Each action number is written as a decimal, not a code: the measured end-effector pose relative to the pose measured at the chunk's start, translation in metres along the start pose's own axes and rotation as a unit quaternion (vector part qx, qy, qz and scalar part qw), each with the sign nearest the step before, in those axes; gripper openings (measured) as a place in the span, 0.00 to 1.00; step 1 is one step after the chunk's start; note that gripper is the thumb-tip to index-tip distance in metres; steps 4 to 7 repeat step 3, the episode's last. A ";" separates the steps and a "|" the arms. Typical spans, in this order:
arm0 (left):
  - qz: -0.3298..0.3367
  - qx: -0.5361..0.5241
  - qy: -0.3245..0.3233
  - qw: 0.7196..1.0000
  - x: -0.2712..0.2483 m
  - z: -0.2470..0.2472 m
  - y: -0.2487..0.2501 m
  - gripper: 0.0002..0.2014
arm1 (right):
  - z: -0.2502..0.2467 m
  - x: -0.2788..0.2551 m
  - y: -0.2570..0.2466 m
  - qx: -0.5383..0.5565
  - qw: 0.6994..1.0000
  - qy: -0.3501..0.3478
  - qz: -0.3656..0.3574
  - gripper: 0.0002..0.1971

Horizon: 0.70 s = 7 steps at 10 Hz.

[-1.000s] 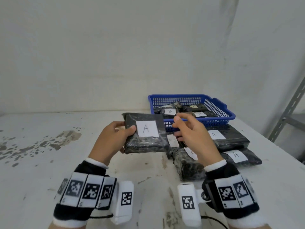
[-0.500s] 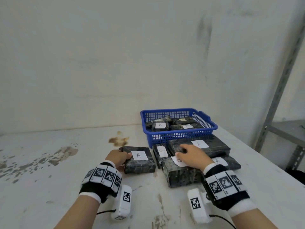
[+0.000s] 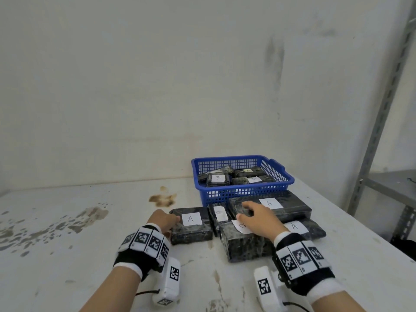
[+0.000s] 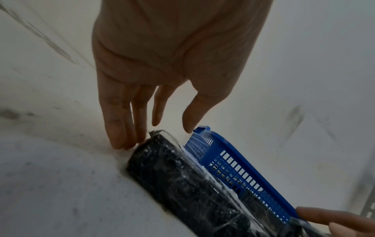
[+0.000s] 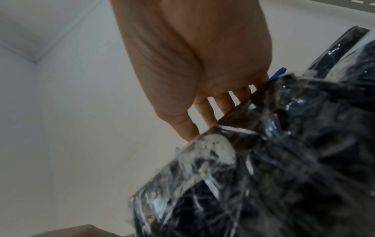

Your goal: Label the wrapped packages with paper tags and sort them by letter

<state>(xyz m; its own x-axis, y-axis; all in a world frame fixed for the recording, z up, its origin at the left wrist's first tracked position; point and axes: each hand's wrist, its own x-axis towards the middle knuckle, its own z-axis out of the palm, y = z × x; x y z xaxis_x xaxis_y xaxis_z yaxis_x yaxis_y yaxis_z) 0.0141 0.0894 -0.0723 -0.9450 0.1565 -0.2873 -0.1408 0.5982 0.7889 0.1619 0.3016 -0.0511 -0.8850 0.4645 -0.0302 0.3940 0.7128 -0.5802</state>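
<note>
White, stained table [image 3: 90, 244] against a bare wall; I am watching from the head view and both wrists.

A-package [image 3: 191, 224] is lying flat on the table, tag [image 3: 191, 219] up, just left of the other packages and in front of the basket [image 3: 243, 192]. My left hand [image 3: 162, 221] is resting at its left end; the left wrist view is showing straight, relaxed fingers [image 4: 119, 128] touching the wrap at the end, thumb lifted clear, nothing gripped.

Right hand [image 3: 254, 218] is lying over the near package [image 3: 245, 244], covering part of its tag [image 3: 240, 226], with fingertips reaching onto the long package [image 3: 270, 208] behind. From the right wrist view the fingers are running straight over the top edge of the wrap; I am reading this as a flat press, not a hold, though the fingertips are hidden there.

Outward: a narrow package [image 3: 220, 216] is sitting between the A-package and the long one; a flat A package [image 3: 301, 228] lies far right. Basket is holding several more, one marked B [image 3: 218, 178]. Metal shelving [image 3: 382, 122] at right edge.

Risks, as I am judging them: the wrap looks slick, so a push with flat fingers could skid the A-package into its neighbour and muddle the groups. The right palm could drag or crease the tag beneath it. Two tags are blurred; misreading would mean sorting wrongly.
</note>
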 end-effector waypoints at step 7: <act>0.089 -0.072 0.064 0.991 -0.027 -0.030 -0.014 0.23 | -0.040 -0.018 -0.005 0.216 0.964 0.137 -0.069 0.03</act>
